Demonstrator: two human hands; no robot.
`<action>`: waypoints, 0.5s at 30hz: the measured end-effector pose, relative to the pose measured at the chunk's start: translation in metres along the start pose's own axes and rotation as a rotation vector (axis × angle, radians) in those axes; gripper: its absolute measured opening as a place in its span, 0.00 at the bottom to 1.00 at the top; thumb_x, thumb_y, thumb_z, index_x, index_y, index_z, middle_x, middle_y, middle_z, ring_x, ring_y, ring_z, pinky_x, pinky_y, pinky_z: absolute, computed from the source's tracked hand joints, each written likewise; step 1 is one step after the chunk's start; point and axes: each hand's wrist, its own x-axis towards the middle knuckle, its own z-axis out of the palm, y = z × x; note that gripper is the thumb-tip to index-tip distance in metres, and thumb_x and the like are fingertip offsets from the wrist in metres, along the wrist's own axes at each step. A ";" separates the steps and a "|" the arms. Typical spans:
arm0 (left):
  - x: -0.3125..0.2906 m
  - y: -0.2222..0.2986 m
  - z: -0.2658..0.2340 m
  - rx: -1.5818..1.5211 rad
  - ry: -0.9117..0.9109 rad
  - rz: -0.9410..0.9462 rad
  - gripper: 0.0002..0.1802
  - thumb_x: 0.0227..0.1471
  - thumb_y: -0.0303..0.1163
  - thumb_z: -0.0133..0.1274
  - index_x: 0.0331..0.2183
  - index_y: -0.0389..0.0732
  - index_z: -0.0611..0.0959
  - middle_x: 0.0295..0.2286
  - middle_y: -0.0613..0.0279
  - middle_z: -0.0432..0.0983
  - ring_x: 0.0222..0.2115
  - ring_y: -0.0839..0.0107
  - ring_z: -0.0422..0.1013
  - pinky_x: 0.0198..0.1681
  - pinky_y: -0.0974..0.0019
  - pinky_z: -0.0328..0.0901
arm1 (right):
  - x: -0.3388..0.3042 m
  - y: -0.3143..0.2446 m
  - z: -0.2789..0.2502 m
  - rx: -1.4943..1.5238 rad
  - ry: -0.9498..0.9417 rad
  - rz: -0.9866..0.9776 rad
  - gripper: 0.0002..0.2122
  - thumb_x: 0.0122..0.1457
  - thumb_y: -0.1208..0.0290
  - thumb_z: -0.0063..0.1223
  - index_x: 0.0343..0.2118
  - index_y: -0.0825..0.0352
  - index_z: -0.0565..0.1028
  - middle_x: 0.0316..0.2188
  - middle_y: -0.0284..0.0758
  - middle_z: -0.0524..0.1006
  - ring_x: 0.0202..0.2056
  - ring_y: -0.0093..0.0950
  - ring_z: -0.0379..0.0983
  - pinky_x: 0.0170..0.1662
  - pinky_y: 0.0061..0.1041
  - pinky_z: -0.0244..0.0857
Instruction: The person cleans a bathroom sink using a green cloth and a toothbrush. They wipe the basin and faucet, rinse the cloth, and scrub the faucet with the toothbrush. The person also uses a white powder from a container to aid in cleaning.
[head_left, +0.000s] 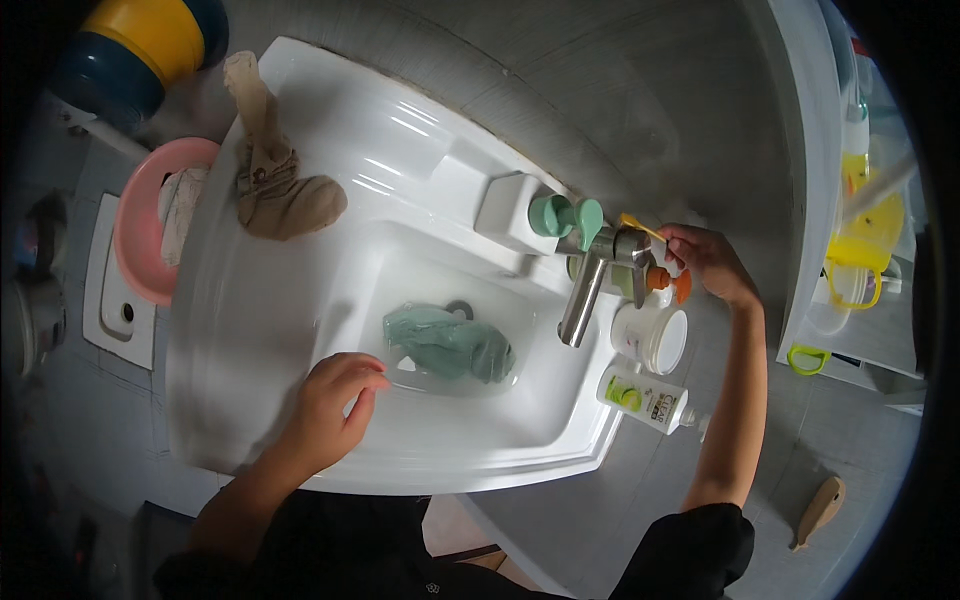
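Note:
In the white sink (520, 430), a wet green cloth (450, 343) lies in shallow water beside a dark round drain part (460, 309). My left hand (335, 408) hovers over the basin's near left side, empty, its fingers loosely bent and the thumb apart. At the metal faucet (583, 300), my right hand (707, 262) has its fingertips closed on the end of a thin yellow handle (642, 226). Whether that handle belongs to the faucet, I cannot tell. A brown sock (285, 190) lies over the sink's left ledge, its lighter end at the rim.
Behind the faucet stand a white container with a green top (520, 213) and an orange pump (668, 283). A white jar (650, 338) and white bottle (643, 398) line the right rim. Left sits a pink basin (135, 225); far right, a wooden brush (820, 510) and shelves.

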 end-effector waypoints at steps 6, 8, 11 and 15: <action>-0.005 0.010 0.000 -0.029 0.005 -0.044 0.09 0.42 0.15 0.47 0.28 0.38 0.76 0.32 0.58 0.73 0.33 0.63 0.71 0.35 0.67 0.66 | 0.007 0.000 0.004 -0.010 0.048 0.044 0.14 0.56 0.60 0.51 0.37 0.66 0.77 0.24 0.28 0.73 0.28 0.18 0.65 0.35 0.20 0.62; -0.007 0.008 0.000 -0.020 0.002 -0.038 0.09 0.42 0.15 0.47 0.28 0.38 0.76 0.32 0.58 0.73 0.33 0.63 0.71 0.35 0.67 0.65 | 0.010 0.000 0.004 -0.044 0.024 0.085 0.15 0.55 0.58 0.51 0.36 0.66 0.77 0.24 0.29 0.73 0.28 0.18 0.64 0.35 0.20 0.61; -0.009 0.009 -0.001 -0.010 -0.006 -0.040 0.09 0.42 0.15 0.47 0.27 0.38 0.76 0.32 0.57 0.73 0.33 0.62 0.71 0.35 0.67 0.65 | 0.013 0.009 -0.004 -0.153 -0.023 0.116 0.17 0.55 0.56 0.50 0.36 0.67 0.77 0.23 0.29 0.74 0.27 0.19 0.65 0.35 0.20 0.61; -0.014 0.009 -0.003 0.009 0.005 -0.057 0.08 0.42 0.16 0.47 0.27 0.38 0.77 0.32 0.57 0.73 0.33 0.62 0.71 0.36 0.67 0.65 | 0.012 0.027 -0.008 -0.102 -0.069 0.131 0.19 0.55 0.53 0.50 0.35 0.68 0.77 0.24 0.29 0.74 0.27 0.19 0.64 0.35 0.21 0.61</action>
